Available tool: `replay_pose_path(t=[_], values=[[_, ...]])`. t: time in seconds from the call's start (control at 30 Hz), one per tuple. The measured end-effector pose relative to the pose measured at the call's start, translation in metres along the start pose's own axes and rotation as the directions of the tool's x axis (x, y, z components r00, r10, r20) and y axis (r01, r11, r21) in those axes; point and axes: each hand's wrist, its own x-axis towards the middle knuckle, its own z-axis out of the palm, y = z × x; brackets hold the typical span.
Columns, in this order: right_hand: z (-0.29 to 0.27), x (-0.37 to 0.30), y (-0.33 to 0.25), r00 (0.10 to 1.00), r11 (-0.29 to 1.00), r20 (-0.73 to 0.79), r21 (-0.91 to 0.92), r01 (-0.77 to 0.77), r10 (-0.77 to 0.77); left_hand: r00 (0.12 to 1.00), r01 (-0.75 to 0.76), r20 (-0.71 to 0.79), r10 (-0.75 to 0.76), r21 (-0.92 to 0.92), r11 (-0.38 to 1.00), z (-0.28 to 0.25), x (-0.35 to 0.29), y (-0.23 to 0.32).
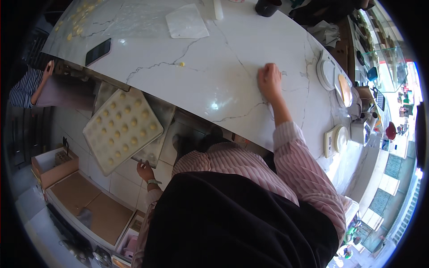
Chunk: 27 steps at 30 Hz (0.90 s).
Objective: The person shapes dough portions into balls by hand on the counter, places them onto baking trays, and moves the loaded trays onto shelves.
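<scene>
Below the counter's left part, a pale tray bears rows of small round yellowish dough balls. It lies askew over a metal tray, most of which it covers. My left hand is low down at the near corner of that metal tray, fingers curled on its edge. My right hand rests on the marble-patterned counter in a loose fist, with nothing showing from it. A small yellow crumb lies on the counter to the left of this hand.
On the counter are a phone, a clear plastic sheet, scattered yellow bits, a dark cup and scales at the right. A person in a striped sleeve stands left. Cardboard boxes sit lower left.
</scene>
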Motion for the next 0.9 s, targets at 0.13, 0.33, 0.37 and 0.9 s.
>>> replay_pose_path(t=[0.13,0.33,0.37,0.9], values=[[0.02,0.005,-0.056,0.963,0.876,0.218,0.42,-0.237,0.156,0.996,-0.091,0.013,0.091,-0.012,0.996,0.017,-0.003,0.004],[-0.023,-0.053,-0.054,0.944,0.672,0.277,0.666,-0.323,0.179,0.996,-0.081,0.039,0.078,0.069,0.994,0.027,-0.033,0.037],[-0.029,-0.047,-0.048,0.962,0.717,0.233,0.645,-0.263,0.144,0.996,-0.082,0.044,0.078,0.077,0.994,0.029,-0.033,0.041],[-0.027,-0.006,0.001,0.974,0.963,0.129,0.221,0.157,-0.188,0.952,-0.299,-0.069,0.299,-0.428,0.853,0.023,-0.032,0.179]])
